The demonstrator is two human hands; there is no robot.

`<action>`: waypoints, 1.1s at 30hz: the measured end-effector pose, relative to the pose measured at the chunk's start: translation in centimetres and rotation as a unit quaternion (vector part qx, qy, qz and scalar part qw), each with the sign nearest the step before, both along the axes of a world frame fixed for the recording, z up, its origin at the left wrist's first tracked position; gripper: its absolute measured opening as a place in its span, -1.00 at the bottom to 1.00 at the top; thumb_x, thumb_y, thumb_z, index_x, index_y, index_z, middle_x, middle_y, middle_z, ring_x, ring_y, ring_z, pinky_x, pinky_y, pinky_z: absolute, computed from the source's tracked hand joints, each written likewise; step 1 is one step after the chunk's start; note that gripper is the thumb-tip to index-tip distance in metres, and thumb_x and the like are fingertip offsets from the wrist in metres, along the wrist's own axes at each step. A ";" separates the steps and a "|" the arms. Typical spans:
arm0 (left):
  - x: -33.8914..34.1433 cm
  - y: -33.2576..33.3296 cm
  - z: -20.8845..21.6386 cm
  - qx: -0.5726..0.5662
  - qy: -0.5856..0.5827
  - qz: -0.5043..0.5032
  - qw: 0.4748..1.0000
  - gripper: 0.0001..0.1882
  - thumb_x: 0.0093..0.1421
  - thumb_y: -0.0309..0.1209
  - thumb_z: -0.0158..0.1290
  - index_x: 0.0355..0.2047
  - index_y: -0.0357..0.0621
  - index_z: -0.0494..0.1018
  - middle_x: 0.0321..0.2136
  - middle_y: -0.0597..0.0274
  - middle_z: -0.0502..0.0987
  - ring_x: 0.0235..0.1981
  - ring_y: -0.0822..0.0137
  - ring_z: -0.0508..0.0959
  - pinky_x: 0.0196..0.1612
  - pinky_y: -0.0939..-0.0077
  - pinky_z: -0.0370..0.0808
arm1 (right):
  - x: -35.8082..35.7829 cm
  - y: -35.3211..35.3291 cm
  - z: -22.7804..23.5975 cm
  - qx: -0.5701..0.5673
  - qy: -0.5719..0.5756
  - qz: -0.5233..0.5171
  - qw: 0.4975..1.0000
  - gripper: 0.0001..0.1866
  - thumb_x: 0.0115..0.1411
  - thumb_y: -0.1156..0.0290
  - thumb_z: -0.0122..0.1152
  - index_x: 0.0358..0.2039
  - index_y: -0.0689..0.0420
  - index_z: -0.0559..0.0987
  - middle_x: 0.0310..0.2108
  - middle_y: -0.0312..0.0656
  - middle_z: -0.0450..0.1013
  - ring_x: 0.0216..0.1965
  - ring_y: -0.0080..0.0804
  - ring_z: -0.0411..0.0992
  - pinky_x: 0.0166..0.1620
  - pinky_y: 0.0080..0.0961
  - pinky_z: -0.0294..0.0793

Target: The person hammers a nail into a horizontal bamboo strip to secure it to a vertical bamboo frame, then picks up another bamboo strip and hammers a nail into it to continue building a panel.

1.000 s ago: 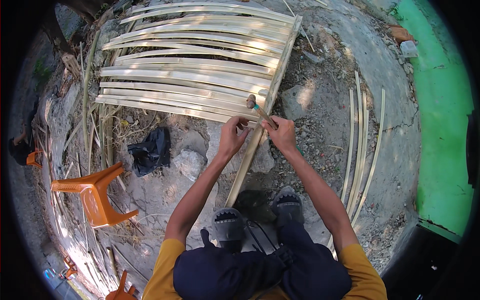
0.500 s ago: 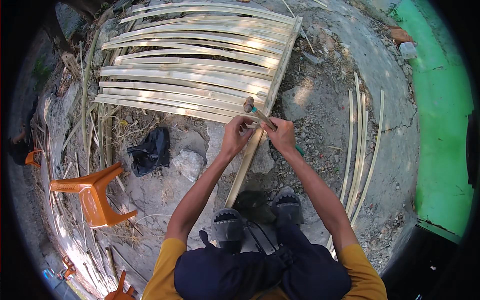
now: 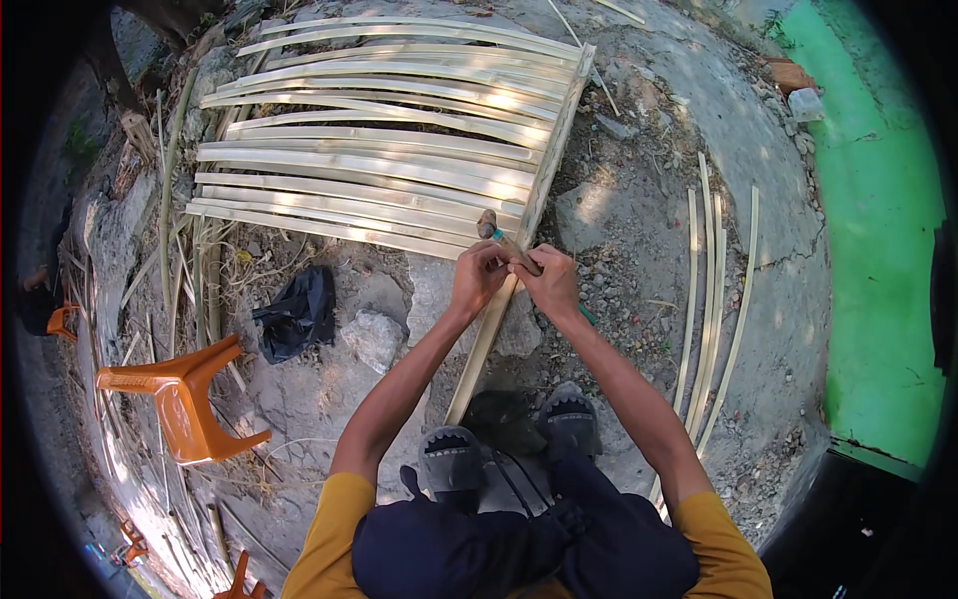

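My right hand is closed around the handle of a hammer, whose head points up and left over the slats. Touching it at the fingertips, my left hand is pinched shut; whatever it holds is too small or hidden. Both hands are over a long bamboo rail that runs from my feet away to the far right. Many pale bamboo slats lie crosswise, their right ends meeting the rail just beyond my hands.
On the left lie an orange plastic chair, tipped over, and a black plastic bag. A pale rock is beside the bag. Several loose bamboo strips lie to the right, before a green strip of ground.
My hands have come together, the right moving slightly left and down with the hammer. My left fingers have closed into a pinch. The view has shifted a little.
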State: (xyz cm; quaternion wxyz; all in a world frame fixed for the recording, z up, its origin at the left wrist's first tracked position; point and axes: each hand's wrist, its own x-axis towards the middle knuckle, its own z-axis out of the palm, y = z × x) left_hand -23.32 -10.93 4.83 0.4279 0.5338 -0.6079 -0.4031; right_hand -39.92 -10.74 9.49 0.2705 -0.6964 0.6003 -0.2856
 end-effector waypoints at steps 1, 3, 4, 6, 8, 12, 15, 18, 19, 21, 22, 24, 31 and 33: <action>0.0 -0.1 -0.1 0.007 0.022 -0.011 1.000 -0.82 0.00 -0.64 0.33 -0.36 -0.27 0.62 -0.41 0.25 0.56 -0.47 0.44 0.53 -0.37 0.53 0.49 | -0.1 0.0 -0.1 -0.001 0.001 -0.001 1.000 -0.76 0.06 0.29 0.52 -0.37 0.17 0.70 -0.43 -0.12 0.52 -0.42 -0.06 0.54 -0.34 -0.17 0.47; -0.1 -0.3 -0.5 0.013 0.044 -0.023 0.999 -0.84 0.02 -0.66 0.32 -0.36 -0.27 0.62 -0.41 0.27 0.56 -0.46 0.47 0.53 -0.37 0.54 0.48 | -0.2 0.0 0.0 0.005 -0.021 -0.001 1.000 -0.73 0.03 0.28 0.54 -0.39 0.20 0.67 -0.44 -0.10 0.51 -0.43 -0.04 0.52 -0.35 -0.18 0.45; -0.3 -0.5 -0.7 0.005 0.073 -0.024 0.997 -0.85 0.03 -0.67 0.31 -0.36 -0.26 0.63 -0.42 0.28 0.56 -0.45 0.49 0.52 -0.37 0.55 0.48 | -0.3 0.0 0.1 0.004 -0.020 -0.002 1.000 -0.73 0.03 0.28 0.54 -0.39 0.20 0.67 -0.44 -0.10 0.51 -0.43 -0.04 0.52 -0.35 -0.18 0.45; -0.2 -0.6 -1.1 -0.002 0.100 -0.024 0.995 -0.86 0.05 -0.67 0.31 -0.36 -0.26 0.63 -0.42 0.29 0.56 -0.45 0.51 0.51 -0.37 0.57 0.47 | -0.2 0.0 0.6 -0.014 -0.005 0.027 1.000 -0.71 0.13 0.26 0.47 -0.34 0.23 0.63 -0.48 -0.07 0.49 -0.47 -0.07 0.50 -0.37 -0.19 0.44; -0.1 -0.7 -1.4 -0.021 0.072 -0.018 0.997 -0.87 0.05 -0.64 0.33 -0.37 -0.25 0.64 -0.44 0.31 0.56 -0.45 0.52 0.52 -0.38 0.57 0.46 | 0.2 0.6 1.5 0.020 -0.052 0.009 0.998 -0.72 0.22 0.26 0.37 -0.29 0.24 0.59 -0.49 -0.04 0.48 -0.49 -0.08 0.49 -0.38 -0.19 0.43; 0.0 -0.6 -0.6 -0.025 0.046 -0.025 0.998 -0.86 0.04 -0.59 0.36 -0.37 -0.26 0.64 -0.44 0.31 0.57 -0.44 0.50 0.53 -0.38 0.56 0.46 | -1.2 3.6 4.1 0.041 -0.106 0.002 0.994 -0.75 0.44 0.30 0.03 -0.14 0.25 0.49 -0.49 0.05 0.47 -0.52 -0.11 0.48 -0.38 -0.18 0.41; -0.2 -0.4 -0.3 -0.017 0.036 -0.004 0.999 -0.84 0.03 -0.50 0.38 -0.38 -0.20 0.64 -0.44 0.29 0.57 -0.46 0.40 0.53 -0.37 0.48 0.48 | -1.7 6.5 4.5 0.049 -0.082 -0.014 0.995 -0.77 0.48 0.34 -0.08 -0.11 0.26 0.45 -0.48 0.09 0.47 -0.48 0.00 0.50 -0.36 -0.12 0.42; -0.3 -0.5 -0.3 -0.034 0.033 0.002 0.999 -0.85 0.03 -0.53 0.39 -0.39 -0.26 0.64 -0.45 0.29 0.58 -0.48 0.45 0.51 -0.39 0.55 0.45 | -2.3 7.5 3.7 0.064 -0.055 -0.002 0.996 -0.76 0.49 0.34 -0.11 -0.08 0.25 0.42 -0.45 0.11 0.48 -0.42 0.16 0.51 -0.32 -0.05 0.42; -0.4 -0.5 -0.2 -0.036 0.022 0.007 0.999 -0.85 0.02 -0.53 0.39 -0.39 -0.25 0.64 -0.45 0.28 0.58 -0.47 0.44 0.52 -0.39 0.54 0.46 | -2.6 7.6 3.6 0.064 -0.054 -0.003 0.996 -0.76 0.49 0.34 -0.11 -0.08 0.25 0.42 -0.45 0.11 0.48 -0.42 0.16 0.51 -0.32 -0.05 0.42; -0.3 -0.5 -0.4 -0.037 0.010 0.012 0.999 -0.85 0.02 -0.53 0.39 -0.40 -0.24 0.64 -0.45 0.28 0.58 -0.47 0.43 0.52 -0.38 0.53 0.46 | -2.4 7.8 4.3 0.029 -0.057 -0.003 0.998 -0.76 0.50 0.32 -0.12 -0.08 0.24 0.41 -0.42 0.13 0.50 -0.36 0.26 0.50 -0.29 0.01 0.42; -0.2 -0.4 -0.4 -0.036 0.009 0.011 0.999 -0.85 0.01 -0.53 0.38 -0.40 -0.24 0.64 -0.45 0.27 0.58 -0.47 0.42 0.53 -0.38 0.52 0.47 | -2.3 7.9 4.4 0.029 -0.057 -0.003 0.998 -0.76 0.50 0.32 -0.12 -0.08 0.24 0.41 -0.42 0.13 0.50 -0.36 0.26 0.50 -0.29 0.01 0.42; -0.2 -0.5 -0.7 -0.038 0.008 0.012 0.999 -0.85 0.00 -0.54 0.38 -0.41 -0.24 0.64 -0.45 0.27 0.58 -0.46 0.42 0.54 -0.37 0.51 0.47 | -2.2 7.8 4.6 0.020 -0.046 0.016 0.999 -0.78 0.50 0.33 -0.11 -0.07 0.23 0.41 -0.38 0.15 0.52 -0.34 0.28 0.50 -0.29 0.02 0.42; -0.1 -0.3 -0.5 -0.049 0.004 0.012 0.999 -0.85 -0.01 -0.54 0.35 -0.39 -0.22 0.64 -0.43 0.25 0.59 -0.44 0.34 0.57 -0.36 0.46 0.51 | -2.1 8.1 4.9 0.048 -0.046 0.024 0.998 -0.76 0.50 0.32 -0.13 -0.09 0.22 0.43 -0.42 0.13 0.51 -0.36 0.27 0.50 -0.31 0.05 0.42; 0.0 -0.3 -0.5 -0.050 -0.001 0.004 0.999 -0.85 0.01 -0.50 0.36 -0.38 -0.19 0.64 -0.42 0.26 0.58 -0.43 0.30 0.59 -0.35 0.43 0.53 | -1.8 7.9 5.6 0.030 -0.049 0.022 0.998 -0.76 0.50 0.31 -0.13 -0.09 0.22 0.43 -0.44 0.13 0.50 -0.38 0.26 0.50 -0.33 0.05 0.41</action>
